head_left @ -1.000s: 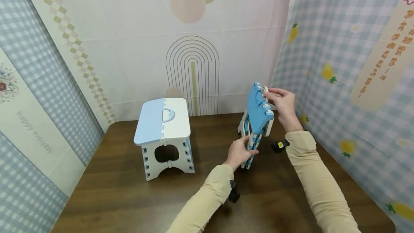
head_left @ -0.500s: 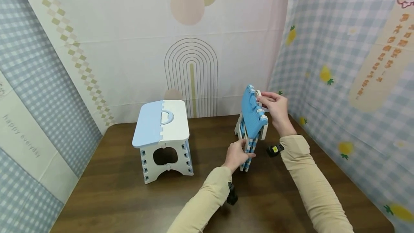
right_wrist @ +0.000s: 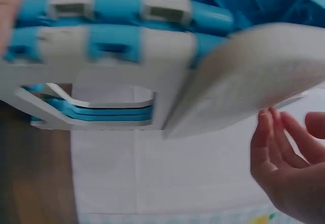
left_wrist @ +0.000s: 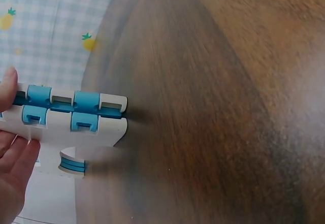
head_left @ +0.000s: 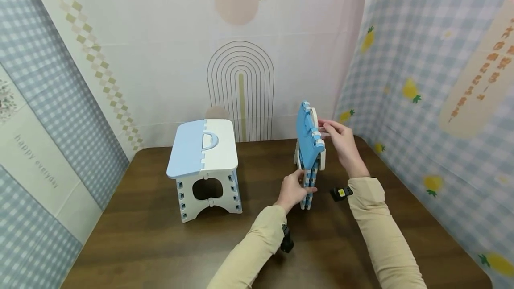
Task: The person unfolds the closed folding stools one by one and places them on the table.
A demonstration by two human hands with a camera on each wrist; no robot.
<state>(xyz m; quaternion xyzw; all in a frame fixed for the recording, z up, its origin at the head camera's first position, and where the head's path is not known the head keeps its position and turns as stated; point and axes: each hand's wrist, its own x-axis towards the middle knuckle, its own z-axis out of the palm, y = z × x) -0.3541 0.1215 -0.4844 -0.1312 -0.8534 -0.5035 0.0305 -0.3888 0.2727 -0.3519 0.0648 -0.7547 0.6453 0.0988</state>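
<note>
A mostly folded blue and white step stool [head_left: 308,139] stands upright on the table's right part. Its blue seat half slopes down on the left, its white half on the right. My left hand [head_left: 292,190] grips the folded leg panels, thumb on one side and fingers on the other, as the left wrist view shows with the hinged legs [left_wrist: 76,117]. My right hand [head_left: 340,142] is at the white half's outer side. In the right wrist view its bent fingertips meet the edge of the white seat half [right_wrist: 259,71], and the thumb stands apart.
An unfolded stool [head_left: 205,164] with a light blue and white top stands on the left of the brown wooden table [head_left: 160,253]. A patterned white cloth [head_left: 168,57] hangs behind, and a checked cloth [head_left: 425,101] hangs along the right side.
The blue and white stool has turned slightly and stands more upright. My right hand has loosened from the white handle and slid down its outer side. My left hand keeps its grip.
</note>
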